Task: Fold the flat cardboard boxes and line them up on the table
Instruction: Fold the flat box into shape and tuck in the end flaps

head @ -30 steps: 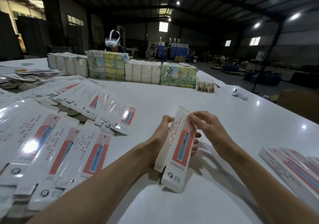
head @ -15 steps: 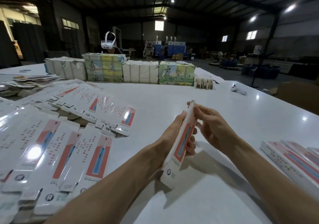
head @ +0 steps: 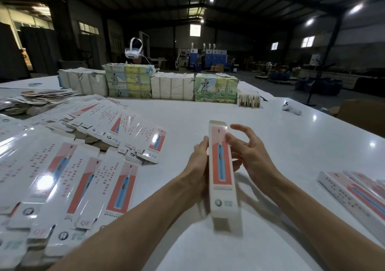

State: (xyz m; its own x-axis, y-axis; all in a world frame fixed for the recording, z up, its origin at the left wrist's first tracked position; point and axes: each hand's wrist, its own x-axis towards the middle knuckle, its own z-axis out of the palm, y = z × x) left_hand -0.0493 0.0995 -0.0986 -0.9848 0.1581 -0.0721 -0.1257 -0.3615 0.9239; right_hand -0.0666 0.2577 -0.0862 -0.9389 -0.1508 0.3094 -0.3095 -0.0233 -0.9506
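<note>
Box [head: 221,166] now squared open, face-up, left hand [head: 198,166] grip clasping it, right hand [head: 250,158] grip loosened, fingers spread

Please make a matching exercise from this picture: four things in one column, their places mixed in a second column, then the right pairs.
Things
1. erected toothbrush box
2. flat boxes
3. finished boxes
4. white controller

Places
A. alone, far right on the table
B. spread over the table's left side
C. gripped by the left hand, touched by the right hand
D. lying side by side at the view's right edge

Pairs: 1-C, 2-B, 3-D, 4-A
</note>
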